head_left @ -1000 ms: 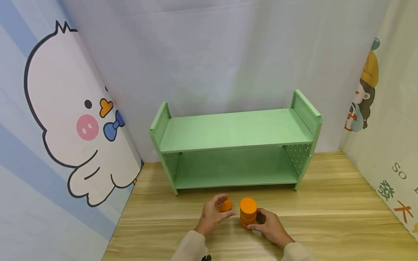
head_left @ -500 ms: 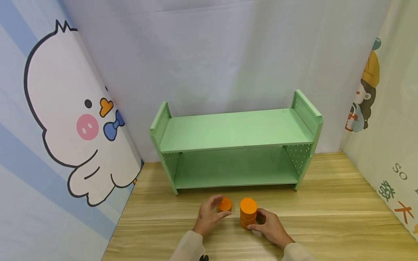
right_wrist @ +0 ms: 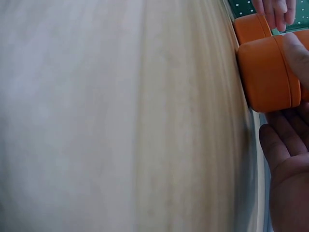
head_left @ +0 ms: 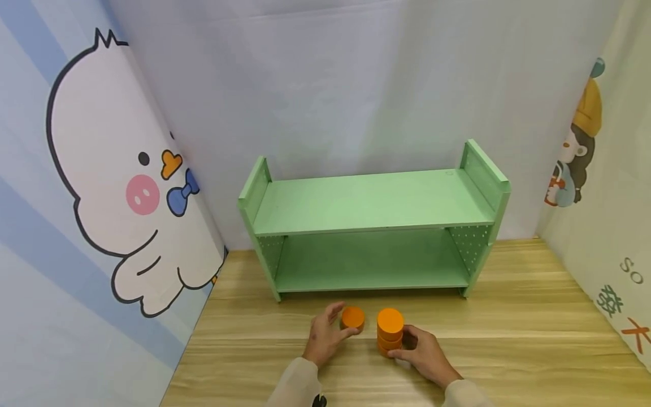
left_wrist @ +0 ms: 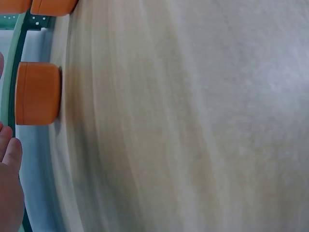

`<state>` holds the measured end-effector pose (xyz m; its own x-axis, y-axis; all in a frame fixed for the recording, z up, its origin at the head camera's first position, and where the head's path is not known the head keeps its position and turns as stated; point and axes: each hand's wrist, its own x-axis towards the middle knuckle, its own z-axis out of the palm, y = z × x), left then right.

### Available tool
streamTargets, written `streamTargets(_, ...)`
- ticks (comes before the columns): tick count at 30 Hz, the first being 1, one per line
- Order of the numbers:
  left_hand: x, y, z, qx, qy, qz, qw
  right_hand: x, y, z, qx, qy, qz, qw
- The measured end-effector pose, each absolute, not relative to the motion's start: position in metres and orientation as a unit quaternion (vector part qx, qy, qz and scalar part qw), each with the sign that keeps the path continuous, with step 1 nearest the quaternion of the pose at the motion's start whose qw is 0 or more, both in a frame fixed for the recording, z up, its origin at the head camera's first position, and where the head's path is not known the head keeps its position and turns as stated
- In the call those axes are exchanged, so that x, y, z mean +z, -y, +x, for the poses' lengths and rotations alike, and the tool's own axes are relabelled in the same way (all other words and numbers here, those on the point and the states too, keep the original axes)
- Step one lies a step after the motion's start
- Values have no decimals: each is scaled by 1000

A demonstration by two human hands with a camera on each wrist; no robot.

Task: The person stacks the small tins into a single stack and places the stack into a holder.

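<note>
A single orange round jar (head_left: 353, 318) stands upright on the wooden table, in front of the green shelf. My left hand (head_left: 322, 337) is spread around its left side, thumb in front and fingers behind. In the left wrist view that jar (left_wrist: 38, 94) stands apart from the hand (left_wrist: 8, 193). Just to the right rises a stack of orange jars (head_left: 390, 323), and my right hand (head_left: 422, 353) holds its lower part from the right. The right wrist view has the thumb lying on the bottom jar (right_wrist: 265, 75) near its lid seam; the far fingers are partly hidden.
The two-tier green shelf (head_left: 373, 203) stands behind the jars, with perforated side panels. Wooden table surface (head_left: 534, 316) extends to both sides. A printed curtain with a duck (head_left: 102, 124) hangs at the left, and another patterned curtain (head_left: 615, 186) at the right.
My left hand has drawn slightly left, uncovering more of the single jar. The right hand stays at the stack. The head view has shifted a little.
</note>
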<state>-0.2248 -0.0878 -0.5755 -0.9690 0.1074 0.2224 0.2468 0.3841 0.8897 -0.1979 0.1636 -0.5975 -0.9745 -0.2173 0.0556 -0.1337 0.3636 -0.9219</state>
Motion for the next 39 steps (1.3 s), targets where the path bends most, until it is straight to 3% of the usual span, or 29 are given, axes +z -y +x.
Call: streamTargets(39, -591, 81, -233, -574, 815, -66, 39, -595, -164, -197, -562, -819, -114, 32)
